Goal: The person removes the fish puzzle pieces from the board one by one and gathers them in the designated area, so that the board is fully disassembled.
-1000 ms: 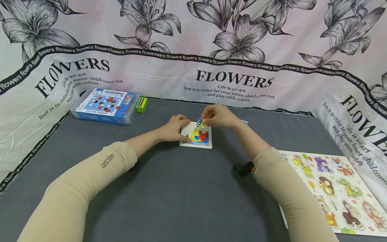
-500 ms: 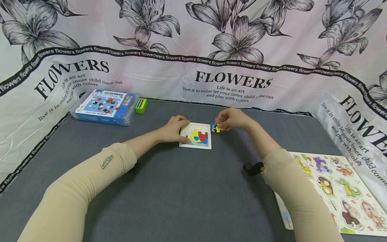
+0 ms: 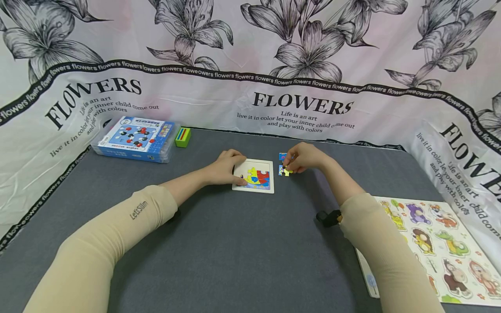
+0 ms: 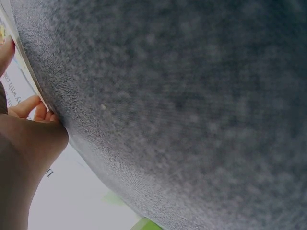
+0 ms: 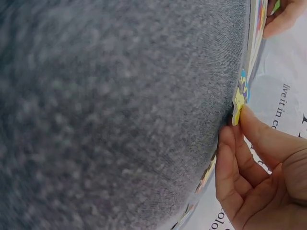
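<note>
My left hand (image 3: 225,167) holds the left side of a small white-framed jigsaw tray (image 3: 261,163), its thumb over the near left part. Red, yellow and blue pieces (image 3: 260,176) fill the tray's lower part, and its upper part shows bare. Just right of the tray, my right hand (image 3: 307,156) pinches a yellow and blue jigsaw piece (image 3: 282,171) between thumb and fingers, low at the tabletop. In the right wrist view this jigsaw piece (image 5: 240,98) stands out past the fingertips. Another blue piece (image 3: 282,156) lies just behind it, partly hidden by the fingers.
A clear-lidded box with a molecule picture (image 3: 135,135) lies at the back left, a small green box (image 3: 182,137) beside it. A large animal puzzle board (image 3: 434,243) lies at the right under the right forearm. A flower-printed cloth (image 3: 297,104) hangs behind the table.
My right hand has moved right from above the tray to the table beside it, bringing the jigsaw piece down there. My left hand stays on the tray.
</note>
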`<control>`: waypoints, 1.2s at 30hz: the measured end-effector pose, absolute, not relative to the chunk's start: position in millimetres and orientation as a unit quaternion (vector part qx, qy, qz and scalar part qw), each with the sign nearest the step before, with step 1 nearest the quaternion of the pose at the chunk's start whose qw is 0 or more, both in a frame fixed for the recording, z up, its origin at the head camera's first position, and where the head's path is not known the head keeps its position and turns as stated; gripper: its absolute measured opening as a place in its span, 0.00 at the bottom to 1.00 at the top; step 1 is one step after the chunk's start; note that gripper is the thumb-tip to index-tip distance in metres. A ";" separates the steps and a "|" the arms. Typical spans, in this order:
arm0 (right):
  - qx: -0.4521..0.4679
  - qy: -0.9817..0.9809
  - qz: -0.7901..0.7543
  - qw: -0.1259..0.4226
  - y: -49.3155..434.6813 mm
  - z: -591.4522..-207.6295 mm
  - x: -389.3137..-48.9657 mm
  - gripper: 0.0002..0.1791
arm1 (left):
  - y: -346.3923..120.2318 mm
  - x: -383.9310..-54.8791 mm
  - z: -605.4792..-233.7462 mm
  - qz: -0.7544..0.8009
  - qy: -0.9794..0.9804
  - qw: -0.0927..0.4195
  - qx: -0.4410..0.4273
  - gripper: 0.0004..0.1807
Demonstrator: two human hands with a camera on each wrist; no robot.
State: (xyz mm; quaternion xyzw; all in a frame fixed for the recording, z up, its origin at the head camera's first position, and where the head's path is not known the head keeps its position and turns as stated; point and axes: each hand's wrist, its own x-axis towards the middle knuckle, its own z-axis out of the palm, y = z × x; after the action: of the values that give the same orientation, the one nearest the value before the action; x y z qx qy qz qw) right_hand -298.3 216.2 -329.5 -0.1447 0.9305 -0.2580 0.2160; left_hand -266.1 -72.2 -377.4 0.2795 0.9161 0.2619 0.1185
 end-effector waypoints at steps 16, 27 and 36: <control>-0.139 0.936 -0.244 0.211 216.3 -330.0 -296.5 0.08 | -70.9 -266.5 -377.7 0.253 0.917 0.117 0.286 0.47; -0.163 0.932 -0.278 0.167 202.1 -327.3 -293.0 0.09 | -70.2 -266.1 -373.9 0.245 0.917 0.107 0.295 0.45; -0.187 0.921 -0.289 0.183 170.1 -328.2 -284.2 0.10 | -54.5 -267.2 -373.2 0.242 0.914 0.102 0.309 0.45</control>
State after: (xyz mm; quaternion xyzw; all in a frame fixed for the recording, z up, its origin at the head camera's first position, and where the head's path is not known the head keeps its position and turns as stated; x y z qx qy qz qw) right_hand -284.2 170.1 -328.2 -0.1866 0.9210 -0.2891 0.1827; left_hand -267.2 -54.5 -373.2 0.3089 0.9141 0.2421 0.1021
